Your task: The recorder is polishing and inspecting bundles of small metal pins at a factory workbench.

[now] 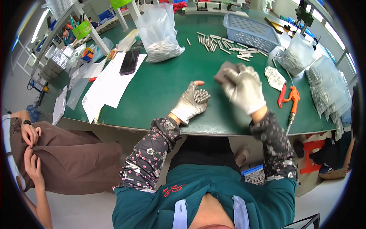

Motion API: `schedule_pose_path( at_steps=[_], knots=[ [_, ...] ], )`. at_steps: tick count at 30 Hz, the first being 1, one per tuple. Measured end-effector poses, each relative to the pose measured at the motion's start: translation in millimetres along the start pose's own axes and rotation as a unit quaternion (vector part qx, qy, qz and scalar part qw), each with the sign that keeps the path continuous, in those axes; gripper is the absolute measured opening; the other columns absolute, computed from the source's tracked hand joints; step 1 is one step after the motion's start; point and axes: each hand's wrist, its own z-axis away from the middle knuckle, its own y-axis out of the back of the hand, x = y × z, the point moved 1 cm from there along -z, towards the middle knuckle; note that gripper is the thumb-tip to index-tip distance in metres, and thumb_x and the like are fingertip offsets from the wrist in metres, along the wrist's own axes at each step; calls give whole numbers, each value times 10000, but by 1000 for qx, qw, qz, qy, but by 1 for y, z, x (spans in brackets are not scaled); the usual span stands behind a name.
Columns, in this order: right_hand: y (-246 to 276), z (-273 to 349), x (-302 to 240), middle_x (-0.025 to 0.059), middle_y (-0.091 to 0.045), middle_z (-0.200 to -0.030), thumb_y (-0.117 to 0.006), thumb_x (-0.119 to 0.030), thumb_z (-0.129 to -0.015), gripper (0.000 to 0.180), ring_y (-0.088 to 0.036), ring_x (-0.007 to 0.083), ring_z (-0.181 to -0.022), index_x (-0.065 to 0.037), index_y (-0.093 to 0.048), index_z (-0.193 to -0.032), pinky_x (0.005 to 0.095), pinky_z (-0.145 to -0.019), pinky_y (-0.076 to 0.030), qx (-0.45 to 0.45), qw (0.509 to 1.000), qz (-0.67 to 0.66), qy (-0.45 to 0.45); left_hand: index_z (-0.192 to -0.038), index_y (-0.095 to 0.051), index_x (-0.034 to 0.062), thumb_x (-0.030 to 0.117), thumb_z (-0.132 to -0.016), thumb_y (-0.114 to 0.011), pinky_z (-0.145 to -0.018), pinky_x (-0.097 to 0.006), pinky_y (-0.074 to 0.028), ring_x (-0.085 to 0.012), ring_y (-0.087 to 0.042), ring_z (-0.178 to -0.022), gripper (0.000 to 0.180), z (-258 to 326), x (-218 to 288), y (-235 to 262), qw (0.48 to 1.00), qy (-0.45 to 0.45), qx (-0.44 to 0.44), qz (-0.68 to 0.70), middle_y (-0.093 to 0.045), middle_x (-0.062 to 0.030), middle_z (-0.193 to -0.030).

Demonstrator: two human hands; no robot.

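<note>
Fingers of the whitish-gloved left hand (189,104) curl around a bundle of short, round silver metal rods (201,97) over the green desk (160,91); the gloved right hand (244,87) clasps a flat brown-grey block (224,72).

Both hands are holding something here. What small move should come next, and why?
Probably bring the flat brown-grey block in the white-gloved right hand left to the round ends of the silvery metal pin bundle. The white-gloved left hand grips the pins with those ends exposed, and the block is apart from them.
</note>
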Motion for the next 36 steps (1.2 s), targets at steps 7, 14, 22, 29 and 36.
schedule_pose_path(
  at_steps=[7, 14, 22, 29, 36],
  knots=[
    [-9, 2, 3, 155, -555, -799, -606, -285, -734, 182, -547, 302, -732, -118, -623, -804, 397, -621, -437, 1, 997, 71, -5, -1218, -346, 63, 38, -638, -688, -811, -277, -450, -161, -541, -884, 674, -1, 4, -2, 1000, 10, 1, 0, -544, -64, -952],
    [-6, 6, -6, 152, -553, -810, -613, -269, -720, 194, -543, 289, -722, -102, -615, -821, 394, -618, -430, 26, 996, 79, 25, -1246, -307, 30, -27, -638, -663, -805, -231, -435, -117, -524, -882, 708, -2, 6, -6, 998, -24, 8, -54, -532, -46, -959],
    [0, 3, 0, 164, -574, -839, -611, -254, -730, 186, -550, 306, -727, -110, -639, -844, 400, -657, -441, 42, 998, 38, 4, -1207, -355, 88, 78, -631, -665, -776, -305, -467, -193, -603, -810, 655, -3, -5, -4, 996, -29, 37, -72, -613, -57, -841],
    [-3, 2, 5, 155, -564, -799, -624, -263, -717, 154, -546, 311, -723, -119, -638, -769, 408, -631, -435, 25, 997, 65, -35, -1179, -373, 79, 71, -648, -672, -755, -274, -471, -170, -580, -770, 609, -1, 4, -4, 998, -24, 35, -40, -589, -45, -809],
    [-13, 0, 6, 176, -563, -806, -610, -256, -722, 176, -549, 320, -723, -137, -653, -845, 416, -645, -447, 43, 997, 48, -34, -1228, -337, 58, 2, -631, -658, -787, -255, -440, -121, -533, -817, 681, -2, 4, -5, 997, -45, 33, -48, -540, -26, -864]
  ],
)
